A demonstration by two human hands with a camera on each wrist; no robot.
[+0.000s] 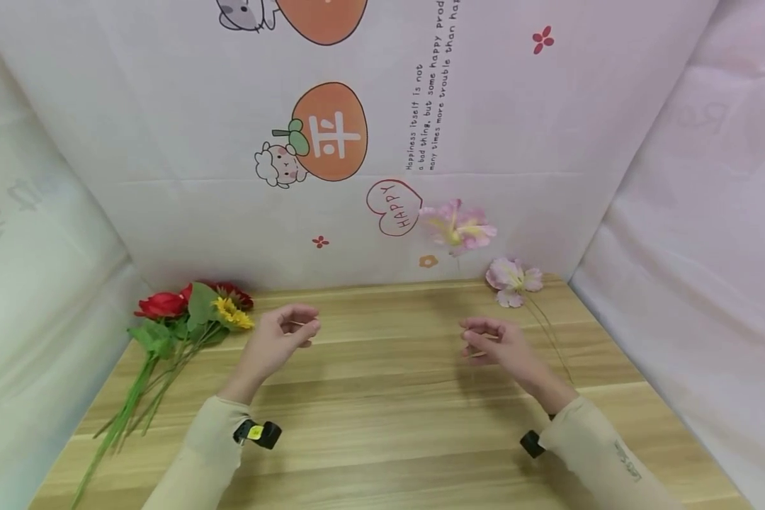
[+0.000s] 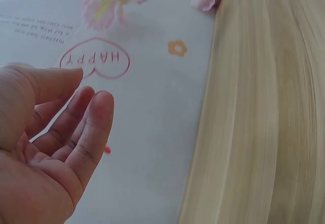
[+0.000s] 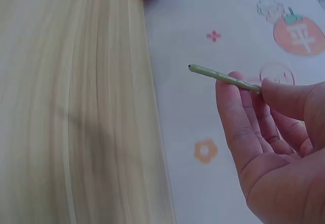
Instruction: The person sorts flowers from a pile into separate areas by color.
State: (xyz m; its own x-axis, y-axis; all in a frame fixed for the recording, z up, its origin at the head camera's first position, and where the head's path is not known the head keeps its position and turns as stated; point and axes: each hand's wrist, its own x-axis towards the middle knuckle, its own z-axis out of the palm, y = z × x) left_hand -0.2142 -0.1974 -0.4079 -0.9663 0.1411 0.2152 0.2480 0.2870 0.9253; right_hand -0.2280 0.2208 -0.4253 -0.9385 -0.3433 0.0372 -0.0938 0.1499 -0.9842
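Observation:
My right hand (image 1: 500, 345) pinches the green stem of an artificial pink flower (image 1: 457, 228) between thumb and fingers, over the right half of the table. The bloom stands above the hand in the head view, against the printed backdrop. In the right wrist view, the cut end of the stem (image 3: 216, 75) sticks out past the fingertips. My left hand (image 1: 280, 336) hovers over the left half with loosely curled fingers and nothing in them. A second pink flower (image 1: 512, 282) lies at the table's back right, its thin stem running toward the right forearm.
Left of my left hand lies a bunch of artificial flowers: a red rose (image 1: 162, 304), a yellow bloom (image 1: 232, 313) and long green stems (image 1: 127, 407). A white printed cloth (image 1: 217, 227) rises behind the wooden table (image 1: 370, 425), with more cloth at both sides.

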